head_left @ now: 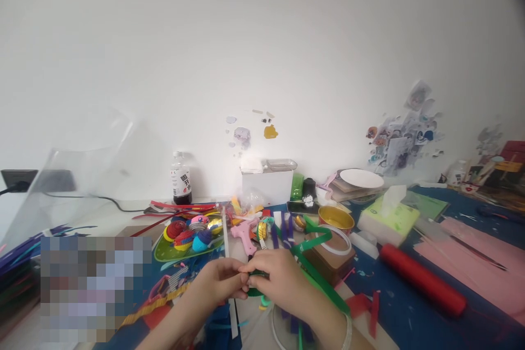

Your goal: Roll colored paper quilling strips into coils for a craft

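Observation:
My left hand [221, 280] and my right hand [273, 278] meet at the middle of the table, fingertips pinched together. Between them is a dark green strip [259, 292], partly rolled or curved; my fingers hide most of it. Just beyond the hands lies a pink glue gun [245, 235]. Left of it, a green leaf-shaped tray [164, 251] bears several domed coils in red, blue, yellow and pink. A long bright green strip [320, 279] runs in a loop behind my right wrist and along the forearm.
A red roll [422, 279], a tissue pack [389, 219] and pink sheets [471, 262] lie to the right. Behind the hands stand a gold tin [336, 219], a white box [266, 186] and a bottle [181, 180]. Paper scraps cover the blue tabletop [406, 311].

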### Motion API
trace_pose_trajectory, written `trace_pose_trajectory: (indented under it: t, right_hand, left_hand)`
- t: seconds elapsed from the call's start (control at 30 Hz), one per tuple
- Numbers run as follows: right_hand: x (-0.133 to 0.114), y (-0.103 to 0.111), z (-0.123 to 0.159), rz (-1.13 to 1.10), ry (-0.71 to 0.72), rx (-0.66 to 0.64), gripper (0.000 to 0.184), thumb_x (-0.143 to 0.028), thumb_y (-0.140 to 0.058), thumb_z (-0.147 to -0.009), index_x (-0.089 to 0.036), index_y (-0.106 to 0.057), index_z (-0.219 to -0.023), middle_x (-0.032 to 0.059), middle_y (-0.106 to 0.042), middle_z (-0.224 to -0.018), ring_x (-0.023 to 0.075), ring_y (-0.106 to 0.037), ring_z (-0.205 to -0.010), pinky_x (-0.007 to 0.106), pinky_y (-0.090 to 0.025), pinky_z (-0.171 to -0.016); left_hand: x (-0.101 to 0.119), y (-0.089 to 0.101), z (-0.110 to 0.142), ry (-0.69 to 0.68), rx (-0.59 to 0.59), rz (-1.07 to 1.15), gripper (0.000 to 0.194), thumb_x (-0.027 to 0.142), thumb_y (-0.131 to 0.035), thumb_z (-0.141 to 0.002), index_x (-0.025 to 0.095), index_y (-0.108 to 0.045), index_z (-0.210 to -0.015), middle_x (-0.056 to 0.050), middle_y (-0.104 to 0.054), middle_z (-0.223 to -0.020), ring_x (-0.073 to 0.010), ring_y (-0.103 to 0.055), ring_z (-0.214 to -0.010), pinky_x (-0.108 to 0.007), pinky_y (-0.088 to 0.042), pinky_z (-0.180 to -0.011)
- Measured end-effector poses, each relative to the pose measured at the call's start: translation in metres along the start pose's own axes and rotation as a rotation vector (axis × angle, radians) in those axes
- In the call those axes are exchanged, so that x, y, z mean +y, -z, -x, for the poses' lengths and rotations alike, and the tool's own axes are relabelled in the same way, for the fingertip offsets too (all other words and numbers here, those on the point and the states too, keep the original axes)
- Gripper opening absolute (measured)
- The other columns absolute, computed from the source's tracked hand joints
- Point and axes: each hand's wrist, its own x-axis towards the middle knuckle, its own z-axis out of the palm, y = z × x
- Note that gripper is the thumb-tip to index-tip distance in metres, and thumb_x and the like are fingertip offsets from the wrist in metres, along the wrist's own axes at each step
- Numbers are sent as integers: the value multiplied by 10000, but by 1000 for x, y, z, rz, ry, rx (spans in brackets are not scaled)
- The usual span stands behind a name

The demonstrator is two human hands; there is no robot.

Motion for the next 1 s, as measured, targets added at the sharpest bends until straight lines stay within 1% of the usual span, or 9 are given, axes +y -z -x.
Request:
trace_pose_trajectory:
  t: [0.13,0.27,0.47,0.57,0.63,0.73,0.83,1.0]
  right_hand:
    - [2,-4,0,-9,-4,22,245,-29,-620,-670,-206,-696,-820,-6,-682,-770,119,-608,-709,179,-405,-617]
    - [5,-8,-1,-4,-45,52,204,-42,-629,-649,-202,-682,-763,-18,-670,-728,120,-601,-681,182,-391,-587]
    - [8,-14,-2,76,-90,111,136,-72,-660,-596,-189,-639,-662,-32,-648,-653,117,-580,-613,187,-343,-526]
    - [10,-16,-1,139,-76,139,120,-78,-644,-595,-190,-610,-624,-35,-635,-625,118,-569,-587,191,-328,-509]
    - [10,-17,-1,170,-43,150,123,-71,-619,-606,-192,-596,-615,-34,-633,-620,120,-569,-584,194,-326,-507]
    - [9,-18,0,201,7,160,131,-61,-597,-619,-192,-585,-614,-29,-630,-615,125,-569,-584,199,-327,-506]
    - [8,-18,0,199,18,162,115,-85,-584,-658,-198,-598,-647,-26,-637,-635,124,-577,-593,197,-344,-515]
    - [10,-15,-2,180,32,130,134,-108,-592,-696,-218,-638,-757,-23,-664,-718,131,-597,-677,204,-393,-597]
  left_hand:
    - [-2,-2,-2,2,-8,32,318,410,-736,-537,131,-643,-656,10,-614,-621,-134,-570,-614,-245,-455,-634]
    - [-5,-4,-1,2,-15,109,313,389,-741,-550,127,-654,-697,-1,-624,-641,-127,-556,-627,-254,-466,-663]
    - [-5,-6,2,-10,-36,124,316,394,-739,-549,119,-668,-689,-5,-615,-645,-131,-544,-627,-252,-465,-647]
    - [-1,-8,4,-11,-41,106,320,411,-725,-560,122,-672,-685,-10,-618,-651,-138,-544,-634,-257,-464,-655]
    - [0,-9,4,-18,-44,99,322,418,-713,-576,120,-674,-691,-16,-623,-661,-141,-546,-645,-259,-463,-661]
    - [1,-8,4,-24,-53,109,320,421,-710,-586,122,-674,-694,-19,-626,-668,-145,-552,-657,-262,-463,-667]
    - [-1,-7,4,-9,-55,134,310,411,-726,-576,127,-671,-690,-11,-628,-665,-130,-553,-630,-252,-462,-659]
    - [-3,-4,3,-13,-16,182,275,373,-735,-592,140,-660,-718,4,-623,-651,-110,-553,-610,-228,-463,-638]
